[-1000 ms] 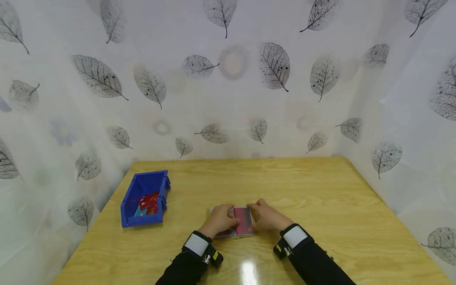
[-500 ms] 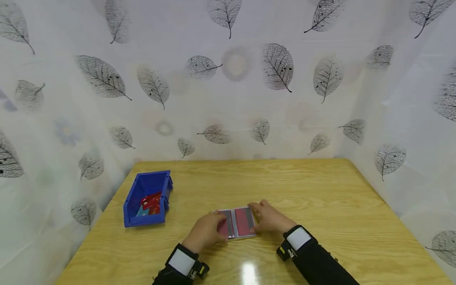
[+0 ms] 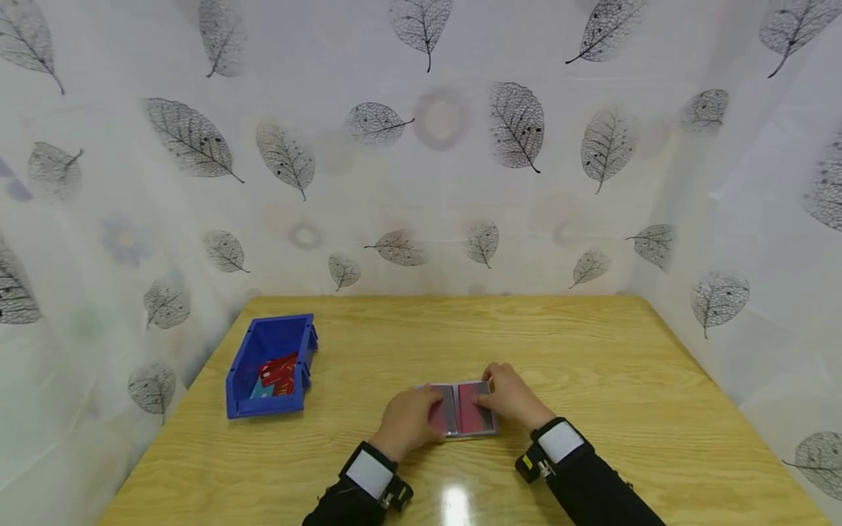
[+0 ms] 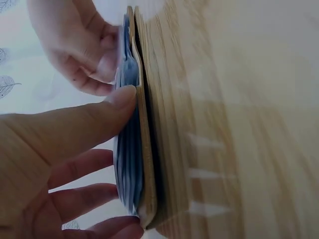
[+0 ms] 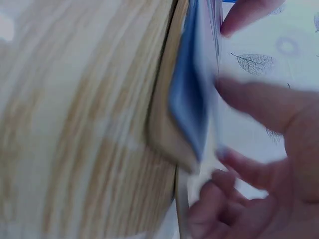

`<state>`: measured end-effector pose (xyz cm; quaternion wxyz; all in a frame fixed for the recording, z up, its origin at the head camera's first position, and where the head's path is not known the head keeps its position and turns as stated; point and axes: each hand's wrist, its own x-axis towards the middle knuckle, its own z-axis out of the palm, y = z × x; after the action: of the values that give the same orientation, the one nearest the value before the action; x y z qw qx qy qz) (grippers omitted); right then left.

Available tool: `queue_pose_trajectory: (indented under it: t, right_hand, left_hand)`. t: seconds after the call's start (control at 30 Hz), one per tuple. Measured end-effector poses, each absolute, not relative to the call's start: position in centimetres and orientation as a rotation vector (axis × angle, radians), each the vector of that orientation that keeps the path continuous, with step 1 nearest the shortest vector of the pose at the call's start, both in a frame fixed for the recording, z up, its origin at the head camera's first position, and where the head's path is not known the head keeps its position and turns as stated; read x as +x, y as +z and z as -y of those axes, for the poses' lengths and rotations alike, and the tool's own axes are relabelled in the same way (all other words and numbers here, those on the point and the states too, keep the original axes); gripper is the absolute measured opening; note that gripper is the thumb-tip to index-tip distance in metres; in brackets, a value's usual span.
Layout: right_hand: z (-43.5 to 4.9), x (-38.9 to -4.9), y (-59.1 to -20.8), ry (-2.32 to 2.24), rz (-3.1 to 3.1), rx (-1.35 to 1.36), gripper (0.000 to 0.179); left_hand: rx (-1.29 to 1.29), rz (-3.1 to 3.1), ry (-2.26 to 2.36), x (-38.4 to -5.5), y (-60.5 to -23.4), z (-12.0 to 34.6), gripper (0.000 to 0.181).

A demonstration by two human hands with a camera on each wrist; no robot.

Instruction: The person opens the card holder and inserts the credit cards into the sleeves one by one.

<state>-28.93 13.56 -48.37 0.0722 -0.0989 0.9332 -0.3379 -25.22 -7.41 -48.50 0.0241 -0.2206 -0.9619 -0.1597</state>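
Note:
A card holder (image 3: 475, 409) lies spread on the table, with pinkish-red cards behind clear, grey-striped pages on both halves. In the left wrist view its stacked bluish pages (image 4: 128, 149) sit on a tan cover (image 4: 147, 164). My left hand (image 3: 406, 420) grips the left half, thumb (image 4: 84, 124) on the near edge and fingers behind the pages. My right hand (image 3: 514, 394) is at the right half and pinches the page edge; in the right wrist view a lifted page (image 5: 192, 89) is blurred beside its fingers (image 5: 254, 104).
A blue bin (image 3: 272, 365) at the table's left holds several red and light-blue cards (image 3: 278, 374). The wooden table (image 3: 625, 409) meets a leaf-printed curtain (image 3: 434, 183) at the back and sides.
The left hand first drew back left from the middle, then came in on the left half. The card holder has shifted right, and the right hand's thumb has moved onto the right page.

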Motion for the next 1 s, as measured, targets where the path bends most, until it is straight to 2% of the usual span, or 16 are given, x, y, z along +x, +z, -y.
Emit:
queue_pose_trajectory:
  t: [0.07,0.13,0.27,0.33,0.4,0.53,0.6,0.8,1.0]
  right_hand:
    - [-13.6,-29.1,-48.3,-1.113,-2.818,-0.285,0.032]
    - [-13.5,-29.2,-48.0,-1.236,-2.763,-0.273,0.036]
    - [-13.0,-28.8,-47.7,-1.431,-2.564,-0.274,0.056]
    - [-12.8,-28.6,-47.8,-1.448,-2.52,-0.327,0.058]
    - [-12.6,-28.3,-48.0,-1.407,-2.555,-0.386,0.051]
    - [-12.4,-27.9,-48.2,-1.207,-2.745,-0.555,0.021]
    - [-12.3,-27.8,-48.3,-1.072,-2.848,-0.633,0.012]
    - [-12.2,-27.6,-47.9,-0.856,-2.915,-0.841,0.012]
    - [-12.2,-27.6,-47.1,-0.812,-2.837,-0.914,0.013]
  left_hand:
    - [-0.687,2.967,-0.494,-25.4,-48.6,6.8,0.056]
    - [-0.678,2.96,-0.506,-25.6,-48.8,6.2,0.056]
    - [-0.613,2.96,-0.55,-25.7,-49.3,5.2,0.08]
    - [-0.592,2.944,-0.575,-25.6,-49.5,5.0,0.088]
    - [-0.586,2.925,-0.606,-25.5,-49.6,4.9,0.091]
    - [-0.548,2.931,-0.721,-25.2,-49.7,4.9,0.094]
    - [-0.54,2.946,-0.741,-25.1,-49.6,5.0,0.098]
    - [-0.638,3.02,-0.681,-25.5,-49.3,5.6,0.08]
    - [-0.667,3.139,-0.899,-26.7,-48.1,8.4,0.069]
